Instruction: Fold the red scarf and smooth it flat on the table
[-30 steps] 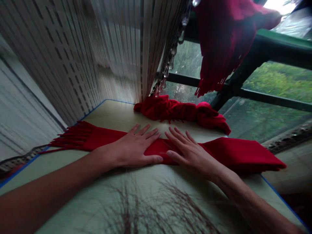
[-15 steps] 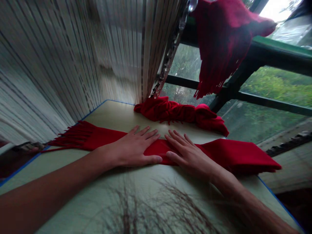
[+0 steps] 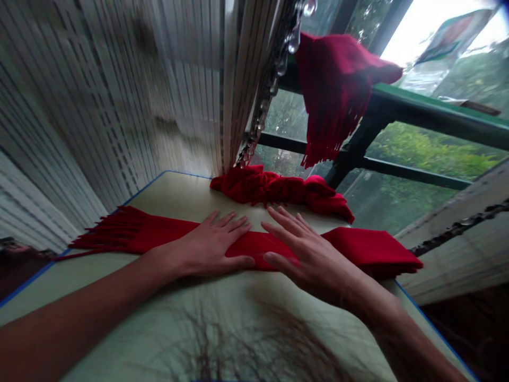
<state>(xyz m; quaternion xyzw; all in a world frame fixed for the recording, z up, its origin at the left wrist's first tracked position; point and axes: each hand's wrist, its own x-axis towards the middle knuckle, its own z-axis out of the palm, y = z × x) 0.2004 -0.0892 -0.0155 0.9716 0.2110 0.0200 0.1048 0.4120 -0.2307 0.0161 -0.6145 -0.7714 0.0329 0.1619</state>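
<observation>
Head view, starting at the hands: bare right hand [image 3: 314, 262], open with fingers fanned, no longer flat as a moment earlier but tilted up from the cloth, its band of contact impossible to tell from this angle. Bare left hand [image 3: 210, 246] just beside it, open and palm-down on the same cloth, flat, fingers spread, grasping nothing, its thumb close to the right hand's thumb but not touching. Beneath both hands, a long red fleece scarf [image 3: 246, 249], folded into a flat band and lying straight across the pale, blue-edged tabletop [image 3: 178, 204], its lie apparently unaltered by the lift. Fringed end [image 3: 115, 233] out to the left, thick folded end [image 3: 369, 249] out to the right, near the tabletop's edge. Just behind the hands, a bunched, twisted length of similar red cloth [image 3: 274, 188] along the far edge, apart from the flat band. Higher up, a dark crimson fringed scarf [image 3: 334, 90] hanging in front of a green-topped window rail [image 3: 437, 114], beside a strand of clear glass beads [image 3: 262, 106] and a pale slatted blind [image 3: 159, 95]. Beyond the dark window frame, green foliage [image 3: 417, 148].
</observation>
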